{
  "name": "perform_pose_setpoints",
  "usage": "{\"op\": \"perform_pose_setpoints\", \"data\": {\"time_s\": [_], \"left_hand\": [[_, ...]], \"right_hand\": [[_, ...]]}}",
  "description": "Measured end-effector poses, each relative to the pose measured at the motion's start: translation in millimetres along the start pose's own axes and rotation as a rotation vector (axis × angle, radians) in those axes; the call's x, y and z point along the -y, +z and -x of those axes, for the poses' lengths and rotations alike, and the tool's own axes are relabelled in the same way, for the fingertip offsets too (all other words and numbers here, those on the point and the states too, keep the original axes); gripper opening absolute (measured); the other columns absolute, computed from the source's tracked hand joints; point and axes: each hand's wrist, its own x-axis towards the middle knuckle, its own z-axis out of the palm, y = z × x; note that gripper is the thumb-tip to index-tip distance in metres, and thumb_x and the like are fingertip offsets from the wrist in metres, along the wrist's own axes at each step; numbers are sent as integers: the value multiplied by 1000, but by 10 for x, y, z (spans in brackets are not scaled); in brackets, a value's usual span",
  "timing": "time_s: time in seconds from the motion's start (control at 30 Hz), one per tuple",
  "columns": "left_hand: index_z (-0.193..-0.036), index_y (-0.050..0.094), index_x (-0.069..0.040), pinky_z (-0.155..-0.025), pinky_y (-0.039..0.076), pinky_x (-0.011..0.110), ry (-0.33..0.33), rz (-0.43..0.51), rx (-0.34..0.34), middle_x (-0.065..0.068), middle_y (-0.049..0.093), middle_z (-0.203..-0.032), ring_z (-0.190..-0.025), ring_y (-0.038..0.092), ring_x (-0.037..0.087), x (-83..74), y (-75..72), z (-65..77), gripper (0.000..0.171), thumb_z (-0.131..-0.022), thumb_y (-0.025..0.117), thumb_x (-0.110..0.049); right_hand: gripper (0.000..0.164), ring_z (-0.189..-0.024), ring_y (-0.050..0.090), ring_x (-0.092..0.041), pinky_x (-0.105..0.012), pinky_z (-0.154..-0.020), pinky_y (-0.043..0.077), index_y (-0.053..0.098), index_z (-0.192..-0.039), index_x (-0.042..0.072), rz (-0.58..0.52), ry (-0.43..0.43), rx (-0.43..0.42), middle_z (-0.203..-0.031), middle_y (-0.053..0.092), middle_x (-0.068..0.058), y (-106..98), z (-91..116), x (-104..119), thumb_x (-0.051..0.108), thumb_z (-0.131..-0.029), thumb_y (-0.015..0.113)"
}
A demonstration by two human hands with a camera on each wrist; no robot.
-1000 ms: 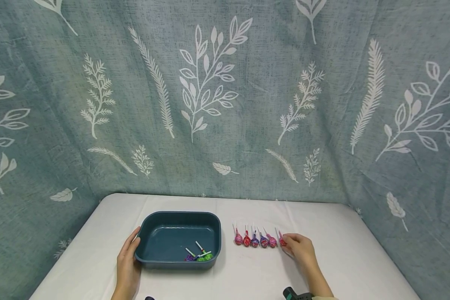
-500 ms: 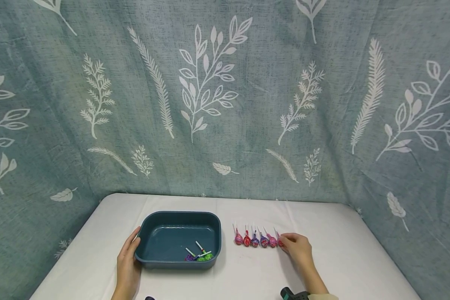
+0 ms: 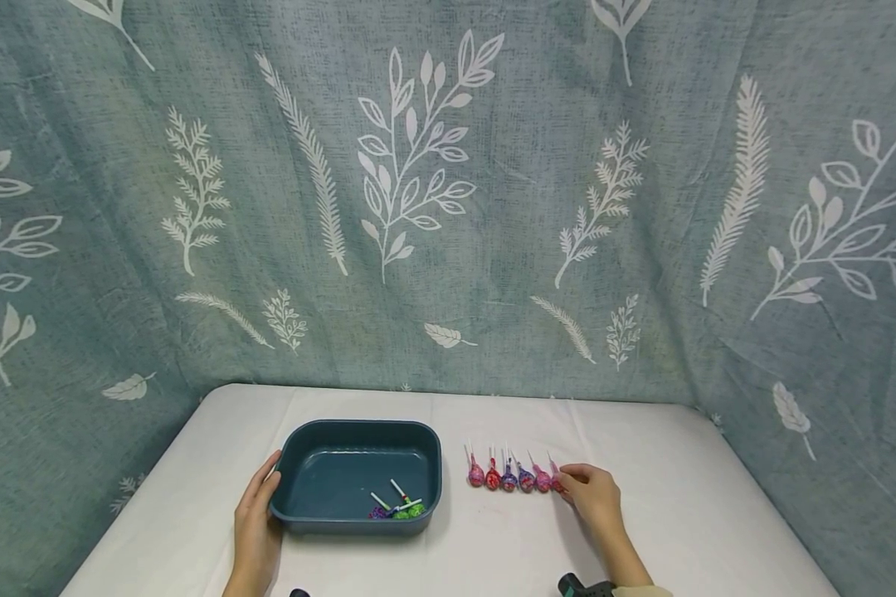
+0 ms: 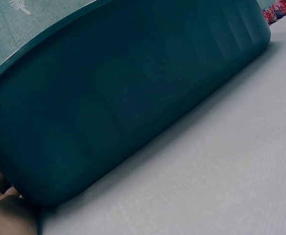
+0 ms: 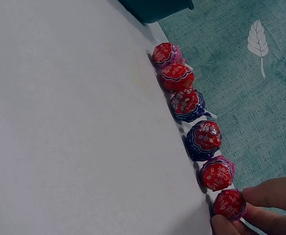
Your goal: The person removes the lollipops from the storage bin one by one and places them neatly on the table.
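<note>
Pinching the end lollipop (image 5: 229,204) from its right side with the fingers (image 5: 272,192) of the right hand (image 3: 594,496)

Shows a leaf-print curtain (image 3: 508,249) across the back, then a white-covered desk (image 3: 508,555). On its left half, carries a teal box (image 3: 354,527), with the left hand (image 3: 255,514) resting loosely against the left wall, well apart from the row. Has green and purple lollipops (image 3: 401,514) in the box's near right corner. Continues rightward with five other lollipops (image 3: 508,482), sticks pointing toward the curtain. At the row's right end, grips the sixth between fingers and thumb, stick pointing away and leaning left.
</note>
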Motion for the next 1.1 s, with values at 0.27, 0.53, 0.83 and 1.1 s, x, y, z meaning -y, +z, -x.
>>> {"op": "perform_pose_setpoints", "data": {"time_s": [0.27, 0.53, 0.83, 1.1], "left_hand": [[-149, 37, -21, -113, 22, 42, 1, -3, -4, -2, 28, -156, -143, 25, 19, 0, 12, -1, 58, -98, 53, -43], [-149, 38, -21, -114, 22, 42, -3, 11, 2, -2, 27, -157, -142, 25, 19, -7, 10, 5, 58, -98, 53, -43], [-149, 38, -21, -113, 23, 41, 0, 14, 0, -1, 29, -156, -142, 27, 19, -12, 15, 6, 58, -98, 54, -42], [-149, 38, -20, -113, 24, 41, -12, 32, -3, -1, 29, -156, -141, 28, 18, -18, 12, 5, 59, -97, 56, -42]], "right_hand": [[22, -68, 64, -17, -24, -56, 55, 66, -101, -11, -64, 2, 13, -85, 66, -15, -28, 14, 17, 6, -88, 64], [25, -74, 64, -20, -26, -59, 56, 65, -107, -9, -63, 31, 13, -90, 66, -16, -67, 21, 47, 8, -90, 61], [26, -71, 63, -21, -25, -57, 51, 66, -108, -7, -56, -26, 13, -90, 68, -14, -132, 126, 200, 10, -89, 63], [24, -84, 65, -28, -40, -68, 57, 67, -107, -6, -152, -72, 46, -94, 67, -13, -19, 247, 453, 7, -87, 66]]}}
